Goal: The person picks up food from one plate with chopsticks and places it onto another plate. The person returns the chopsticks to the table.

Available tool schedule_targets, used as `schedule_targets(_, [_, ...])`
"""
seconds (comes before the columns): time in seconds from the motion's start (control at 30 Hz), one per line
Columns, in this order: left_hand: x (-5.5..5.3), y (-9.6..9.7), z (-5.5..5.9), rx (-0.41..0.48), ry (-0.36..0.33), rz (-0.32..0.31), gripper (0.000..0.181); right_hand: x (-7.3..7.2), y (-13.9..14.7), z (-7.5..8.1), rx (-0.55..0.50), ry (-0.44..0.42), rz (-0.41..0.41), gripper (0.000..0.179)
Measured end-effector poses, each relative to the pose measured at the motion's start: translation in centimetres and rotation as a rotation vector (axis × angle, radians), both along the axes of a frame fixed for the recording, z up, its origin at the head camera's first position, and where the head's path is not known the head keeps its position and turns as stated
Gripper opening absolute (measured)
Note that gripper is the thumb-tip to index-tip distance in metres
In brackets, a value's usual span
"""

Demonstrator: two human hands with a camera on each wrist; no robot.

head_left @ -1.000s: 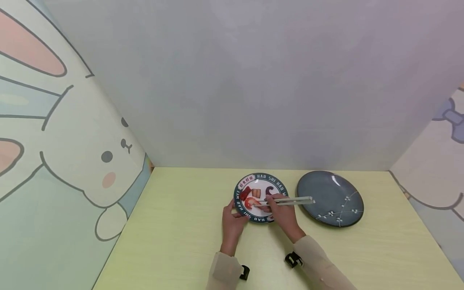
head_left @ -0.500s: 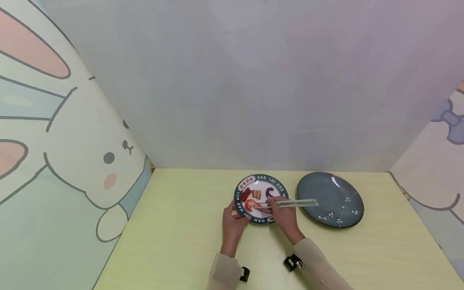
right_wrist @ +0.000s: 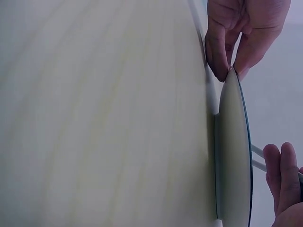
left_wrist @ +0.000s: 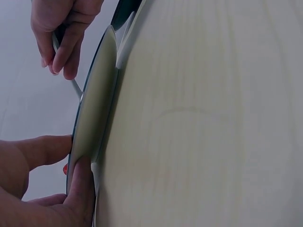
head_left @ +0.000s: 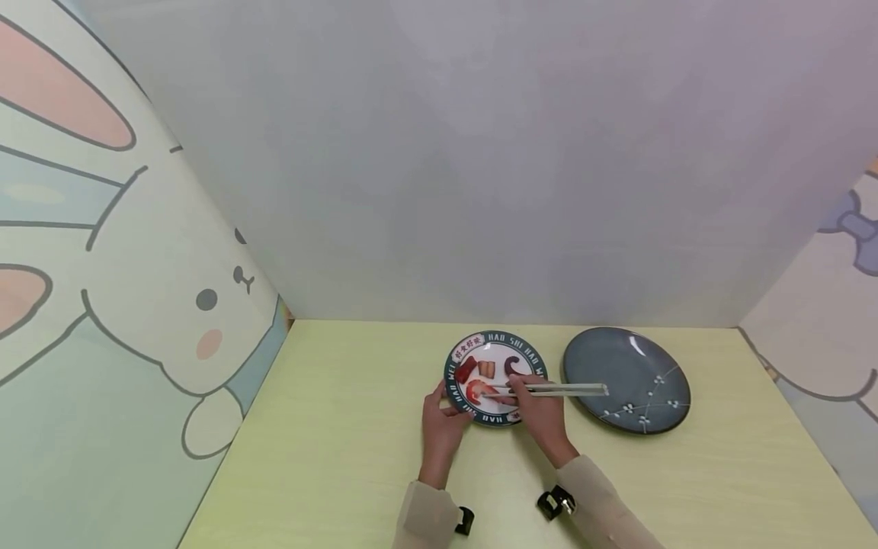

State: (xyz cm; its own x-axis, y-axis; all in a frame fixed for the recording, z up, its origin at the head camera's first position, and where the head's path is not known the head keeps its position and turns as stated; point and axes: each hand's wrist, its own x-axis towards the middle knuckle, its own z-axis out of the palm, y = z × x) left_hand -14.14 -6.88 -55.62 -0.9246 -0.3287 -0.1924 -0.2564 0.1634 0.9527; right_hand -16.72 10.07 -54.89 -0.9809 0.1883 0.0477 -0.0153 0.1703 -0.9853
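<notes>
In the head view, a small round plate [head_left: 453, 393] with a dark green lettered rim sits on the table. My left hand [head_left: 441, 428] pinches its lower left rim, thumb and fingers on either side in the left wrist view. My right hand [head_left: 545, 419] holds a pair of pale chopsticks [head_left: 572, 390] above the plate. Their tips are at an orange-red shrimp [head_left: 476, 391]; whether they grip it I cannot tell. Also on the plate are a dark red piece [head_left: 466, 370], a brown-and-cream block [head_left: 486, 369] and a purple curled piece [head_left: 511, 364], partly near the right hand.
A larger dark blue-grey plate [head_left: 610, 366] with white blossoms stands to the right, partly under the chopsticks' rear ends. The pale yellow table [head_left: 343, 427] meets a grey wall [head_left: 439, 191] behind. Cartoon-printed walls flank both sides.
The chopsticks' rear ends have shifted slightly right and down, and look closer together. My left hand keeps its hold on the plate, and the food pieces stay in place.
</notes>
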Motion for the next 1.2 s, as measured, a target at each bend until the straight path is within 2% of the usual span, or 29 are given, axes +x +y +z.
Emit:
schedule_targets(0.07, [-0.1,0.0,0.0,-0.005,0.006,0.002,0.082,0.0,0.1,-0.1,-0.014,0.0,0.001,0.021])
schedule_targets(0.3, [-0.3,0.1,-0.2,-0.006,0.009,0.01,0.083,0.1,0.7,0.0,0.036,-0.018,-0.028,0.021])
schedule_targets(0.53, [-0.3,0.1,-0.2,-0.004,0.011,0.012,0.083,0.1,1.5,0.2,-0.085,-0.062,0.006,0.028])
schedule_targets(0.77, [-0.4,0.1,-0.5,0.001,0.011,0.012,0.084,0.2,2.4,0.0,-0.153,-0.029,-0.002,0.028])
schedule_targets(0.93, [-0.3,0.1,-0.4,-0.002,0.003,0.014,0.083,0.3,3.0,0.2,-0.13,-0.036,-0.021,0.031])
schedule_targets(1.2, [-0.1,0.1,-0.2,-0.017,0.0,0.013,0.083,0.5,3.8,0.1,-0.137,-0.003,-0.038,0.031])
